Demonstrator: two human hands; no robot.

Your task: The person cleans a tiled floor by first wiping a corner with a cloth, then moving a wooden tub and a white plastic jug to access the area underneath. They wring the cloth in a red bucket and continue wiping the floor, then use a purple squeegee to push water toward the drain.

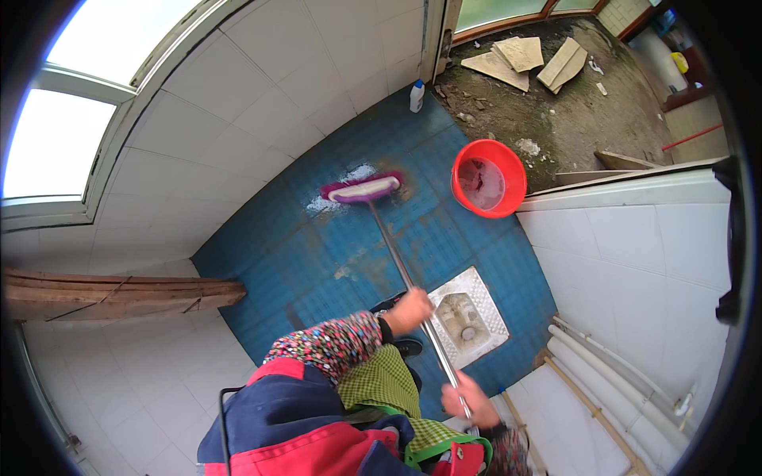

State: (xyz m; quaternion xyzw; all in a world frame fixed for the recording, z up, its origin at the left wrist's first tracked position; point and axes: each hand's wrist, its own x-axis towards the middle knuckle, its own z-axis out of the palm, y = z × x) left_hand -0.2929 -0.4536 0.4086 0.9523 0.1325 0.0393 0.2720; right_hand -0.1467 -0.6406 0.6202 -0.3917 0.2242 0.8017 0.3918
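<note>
A broom with a purple and white head and a long metal handle stretches away from me across the blue tiled floor. Its bristles touch the floor on a patch of white foam. My left hand is wrapped around the middle of the handle. Lower down, near the handle's end, my right hand grips it too. To the right of the broom head stands a red bucket holding cloudy, sudsy liquid. A white squat toilet is set in the floor, to the right of the handle.
A white bottle with a blue cap stands by the far wall. Beyond the doorway, broken boards lie on bare dirt. Wooden beams lean at the left. White pipes run along the right wall.
</note>
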